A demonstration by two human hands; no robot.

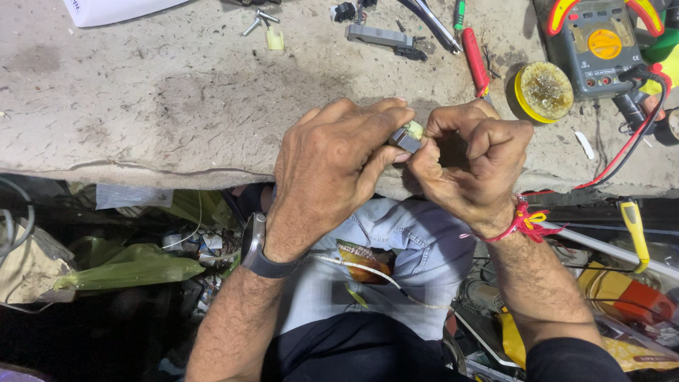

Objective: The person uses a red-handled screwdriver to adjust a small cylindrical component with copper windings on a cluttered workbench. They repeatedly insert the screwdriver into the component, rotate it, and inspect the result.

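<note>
Being pinched between both hands, just above the near edge of the worn workbench (141, 106): a small grey metal part (404, 140) with a pale yellowish end, mostly hidden by fingers, so kind not clear. Gripping it from the left, the left hand (329, 166), thumb and curled fingers closing round the grey body, seemingly to keep it from turning. Meeting it from the right, the right hand (470, 166), fingers bent tight into a near fist, thumb tip and forefinger pressing at the end of the part, as if for fine work close to the eyes. Wrapping the left wrist, a dark watch (256, 247); circling the right wrist, a red and yellow thread band (525, 221).

Lying farther out on the bench, well apart from the hands and likely kept within reach: a red-handled screwdriver (475, 60), a round yellow tin (543, 90) holding a dull paste, a multimeter (598, 46) with a yellow dial and red and black leads (622, 159) trailing off the edge, some bolts (258, 20), and a grey bracket (378, 35). Showing below the bench, a light blue shirt (410, 247), green plastic bags (134, 269) and a clutter of wires
</note>
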